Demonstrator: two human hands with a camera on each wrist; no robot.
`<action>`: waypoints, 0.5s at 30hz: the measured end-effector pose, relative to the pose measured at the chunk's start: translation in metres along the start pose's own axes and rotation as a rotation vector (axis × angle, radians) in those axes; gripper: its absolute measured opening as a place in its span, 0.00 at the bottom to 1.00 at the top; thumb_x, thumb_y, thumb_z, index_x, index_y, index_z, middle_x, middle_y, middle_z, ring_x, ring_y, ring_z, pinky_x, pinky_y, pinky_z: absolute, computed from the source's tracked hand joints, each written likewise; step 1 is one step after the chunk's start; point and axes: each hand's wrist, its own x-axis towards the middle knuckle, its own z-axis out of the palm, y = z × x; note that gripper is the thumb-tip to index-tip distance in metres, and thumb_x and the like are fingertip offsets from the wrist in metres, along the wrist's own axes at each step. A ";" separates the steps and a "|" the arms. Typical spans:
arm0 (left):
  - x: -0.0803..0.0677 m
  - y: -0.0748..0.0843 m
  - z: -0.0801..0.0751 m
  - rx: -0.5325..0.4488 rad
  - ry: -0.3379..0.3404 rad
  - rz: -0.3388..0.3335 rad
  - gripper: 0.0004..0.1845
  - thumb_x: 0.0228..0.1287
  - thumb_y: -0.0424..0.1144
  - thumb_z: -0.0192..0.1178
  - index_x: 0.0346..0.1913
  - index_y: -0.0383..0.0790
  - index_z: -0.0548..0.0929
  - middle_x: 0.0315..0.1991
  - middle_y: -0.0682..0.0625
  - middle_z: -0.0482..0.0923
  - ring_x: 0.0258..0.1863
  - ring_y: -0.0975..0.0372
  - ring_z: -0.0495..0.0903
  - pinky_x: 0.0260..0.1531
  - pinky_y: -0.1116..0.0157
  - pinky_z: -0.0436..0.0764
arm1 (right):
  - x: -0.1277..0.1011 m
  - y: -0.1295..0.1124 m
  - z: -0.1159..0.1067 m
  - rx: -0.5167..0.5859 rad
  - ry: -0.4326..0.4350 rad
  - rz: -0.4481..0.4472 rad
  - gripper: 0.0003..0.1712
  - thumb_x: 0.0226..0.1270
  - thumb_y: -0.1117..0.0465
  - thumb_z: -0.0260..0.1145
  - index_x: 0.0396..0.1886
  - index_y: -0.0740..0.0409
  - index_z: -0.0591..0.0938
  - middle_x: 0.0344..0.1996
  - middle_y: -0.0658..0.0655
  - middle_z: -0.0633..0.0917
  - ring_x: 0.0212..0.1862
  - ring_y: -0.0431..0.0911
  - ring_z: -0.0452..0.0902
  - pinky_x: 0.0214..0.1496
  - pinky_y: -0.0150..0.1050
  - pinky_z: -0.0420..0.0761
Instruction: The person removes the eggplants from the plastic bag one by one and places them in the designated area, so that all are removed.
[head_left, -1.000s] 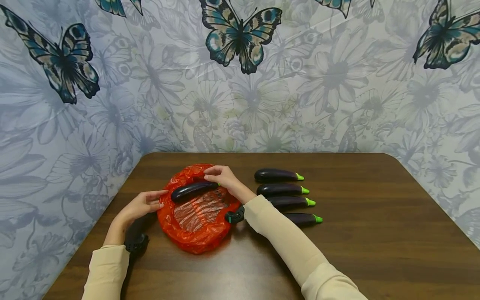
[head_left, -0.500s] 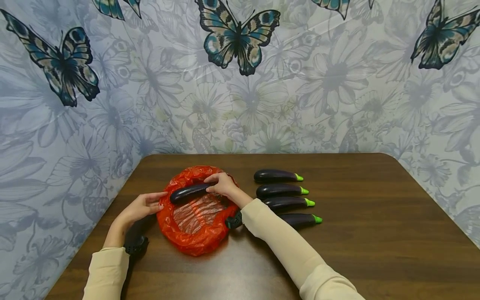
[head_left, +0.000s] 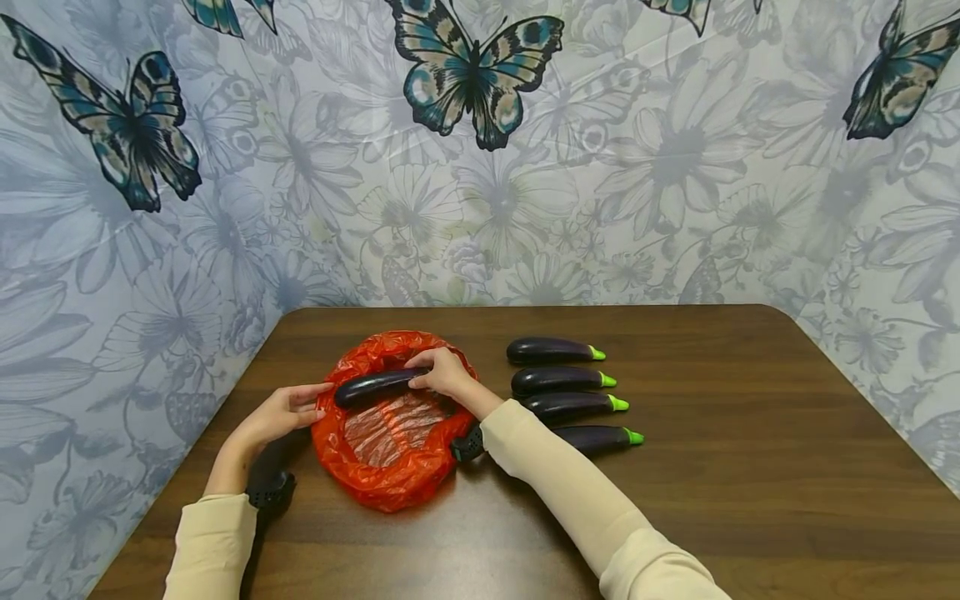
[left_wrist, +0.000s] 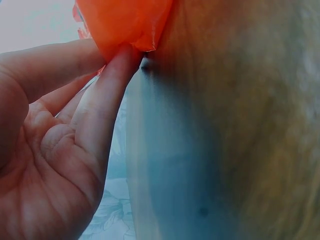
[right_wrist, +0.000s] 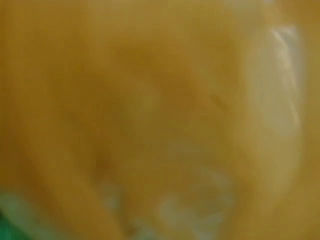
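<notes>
My right hand (head_left: 442,373) pinches the eggplant (head_left: 371,387) over the orange bag (head_left: 382,467), centre frame. My left hand (head_left: 281,412) pinches the bag's rim, fingers together.

The right wrist view was an orange-yellow blur in which nothing could be made out. In the head view, the right hand (head_left: 442,372) covered the stem end of the held eggplant (head_left: 371,387), and its sleeve (head_left: 555,475) hid the left part of the lowest eggplant (head_left: 600,437) at centre. In the left wrist view the red plastic bag (left_wrist: 125,22) was cut off by the top edge.
</notes>
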 end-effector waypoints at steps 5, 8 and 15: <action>-0.001 0.001 0.000 0.003 0.001 -0.003 0.30 0.58 0.33 0.57 0.62 0.26 0.60 0.60 0.28 0.58 0.55 0.42 0.66 0.45 0.62 0.76 | -0.002 -0.004 -0.002 0.050 0.011 -0.021 0.15 0.49 0.61 0.70 0.40 0.53 0.84 0.40 0.49 0.83 0.47 0.44 0.73 0.46 0.34 0.74; -0.002 0.000 0.000 -0.001 0.001 -0.005 0.30 0.58 0.33 0.57 0.62 0.27 0.61 0.60 0.28 0.58 0.55 0.42 0.66 0.45 0.62 0.75 | -0.003 -0.009 -0.004 0.084 0.025 -0.028 0.14 0.49 0.60 0.70 0.39 0.53 0.84 0.41 0.49 0.82 0.47 0.43 0.73 0.43 0.32 0.73; -0.002 -0.001 0.000 -0.008 -0.008 0.001 0.30 0.59 0.33 0.57 0.62 0.27 0.60 0.60 0.28 0.59 0.55 0.43 0.66 0.45 0.63 0.76 | -0.010 -0.025 -0.017 0.209 0.035 0.000 0.12 0.50 0.59 0.69 0.38 0.53 0.84 0.43 0.51 0.80 0.40 0.45 0.75 0.38 0.36 0.76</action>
